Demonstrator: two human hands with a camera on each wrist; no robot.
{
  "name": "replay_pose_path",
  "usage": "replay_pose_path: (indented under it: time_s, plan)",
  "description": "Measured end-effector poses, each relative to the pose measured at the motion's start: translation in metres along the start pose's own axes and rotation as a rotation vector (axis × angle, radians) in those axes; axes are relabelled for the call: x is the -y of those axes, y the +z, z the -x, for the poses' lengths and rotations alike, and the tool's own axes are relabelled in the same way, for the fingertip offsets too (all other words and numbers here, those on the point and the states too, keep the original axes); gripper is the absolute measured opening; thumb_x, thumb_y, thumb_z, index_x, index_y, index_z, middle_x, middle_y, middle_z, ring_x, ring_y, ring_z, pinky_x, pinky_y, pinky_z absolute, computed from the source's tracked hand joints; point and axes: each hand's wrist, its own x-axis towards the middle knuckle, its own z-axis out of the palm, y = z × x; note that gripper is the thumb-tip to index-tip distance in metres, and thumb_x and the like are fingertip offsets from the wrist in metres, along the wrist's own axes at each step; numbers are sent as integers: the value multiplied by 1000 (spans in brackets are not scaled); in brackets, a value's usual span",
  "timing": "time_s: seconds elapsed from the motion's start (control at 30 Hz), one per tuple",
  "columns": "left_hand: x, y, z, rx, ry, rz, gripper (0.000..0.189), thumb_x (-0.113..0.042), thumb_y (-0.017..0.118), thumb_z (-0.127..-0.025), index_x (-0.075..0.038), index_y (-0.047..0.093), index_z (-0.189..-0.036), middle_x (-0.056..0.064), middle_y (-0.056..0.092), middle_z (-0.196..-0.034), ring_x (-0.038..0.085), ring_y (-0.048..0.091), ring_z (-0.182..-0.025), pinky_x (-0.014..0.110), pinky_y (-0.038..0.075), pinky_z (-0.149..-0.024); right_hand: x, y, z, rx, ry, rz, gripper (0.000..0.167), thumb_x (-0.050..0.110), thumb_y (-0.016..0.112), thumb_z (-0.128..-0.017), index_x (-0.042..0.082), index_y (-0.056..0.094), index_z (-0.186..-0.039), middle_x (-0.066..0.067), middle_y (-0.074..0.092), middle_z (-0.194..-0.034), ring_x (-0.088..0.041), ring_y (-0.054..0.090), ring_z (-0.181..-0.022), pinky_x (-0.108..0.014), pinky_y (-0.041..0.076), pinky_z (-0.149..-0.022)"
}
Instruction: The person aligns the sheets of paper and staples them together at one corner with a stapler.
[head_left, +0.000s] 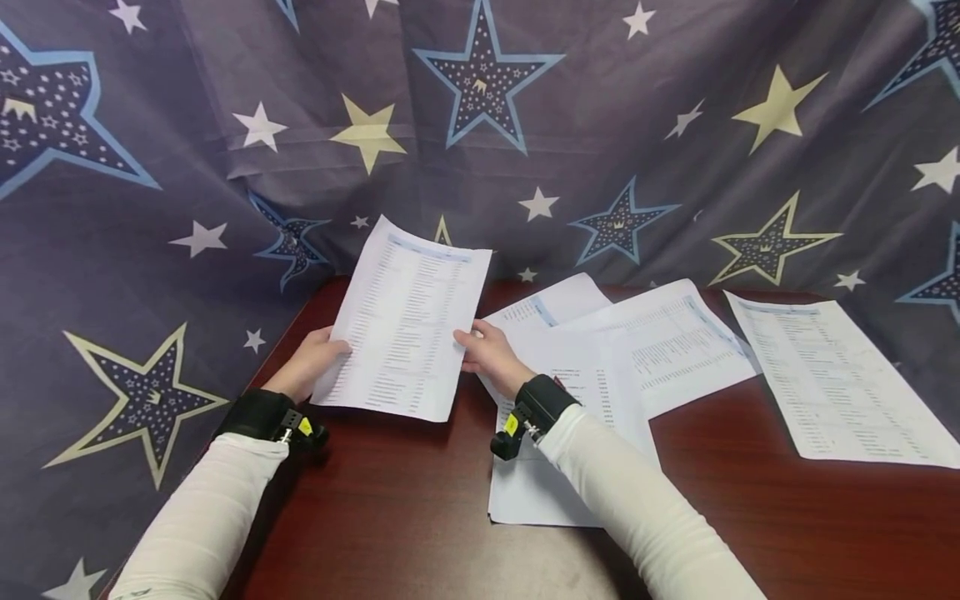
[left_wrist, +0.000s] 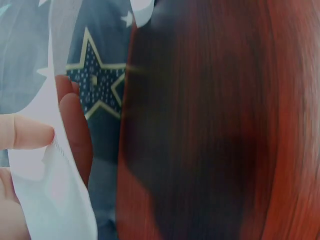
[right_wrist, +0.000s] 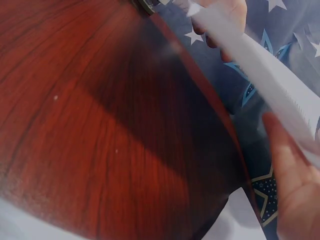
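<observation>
A printed sheet of paper (head_left: 405, 325) with columns of text and a blue header band is held up, tilted, above the left part of the table. My left hand (head_left: 311, 360) pinches its left edge, thumb on the printed face; in the left wrist view the fingers (left_wrist: 75, 130) lie behind the sheet. On the opposite edge my right hand (head_left: 491, 354) pinches the paper, thumb in front. Whether one sheet or several are held, I cannot tell. Below the right forearm lies a stack of printed sheets (head_left: 630, 442), partly covered by the wrist and sleeve.
Behind that stack, more printed sheets (head_left: 675, 350) overlap at angles. Another printed sheet (head_left: 840, 383) lies apart at the right. The dark red wooden table (head_left: 390, 517) meets a grey star-patterned cloth (head_left: 525, 183) at its back and left edges.
</observation>
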Motion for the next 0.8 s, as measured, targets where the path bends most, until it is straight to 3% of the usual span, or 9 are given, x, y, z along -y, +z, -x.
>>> replay_pose_path:
  time_s: [0.17, 0.33, 0.6, 0.8]
  plan:
    - [-8, 13, 3, 65, -7, 48, 51, 0, 40, -92, 13, 34, -141, 25, 55, -118, 15, 58, -80, 28, 48, -70, -3, -9, 3, -39, -30, 126, 38, 10, 51, -99, 5, 52, -137, -13, 66, -114, -22, 67, -94, -30, 51, -76]
    - [-16, 21, 3, 100, -30, 8, 49, -3, 41, -93, 10, 38, -140, 23, 59, -114, 17, 61, -80, 31, 49, -70, -3, -20, 2, -78, -28, 231, 38, 14, 51, -100, 7, 52, -137, -10, 67, -113, -22, 66, -97, -35, 49, -85]
    - [-25, 28, -6, 167, -35, -27, 44, -9, 41, -99, 8, 41, -139, 23, 62, -114, 20, 64, -82, 35, 52, -71, 6, -39, 5, -97, -3, 282, 40, 16, 51, -100, 6, 49, -139, -11, 65, -117, -23, 64, -103, -36, 49, -89]
    - [-37, 36, -21, 155, -32, -25, 44, -14, 43, -101, 8, 41, -139, 24, 61, -117, 17, 65, -82, 34, 53, -70, 13, -57, 12, -94, 1, 312, 38, 13, 51, -100, 4, 50, -137, -14, 65, -114, -25, 65, -98, -35, 51, -81]
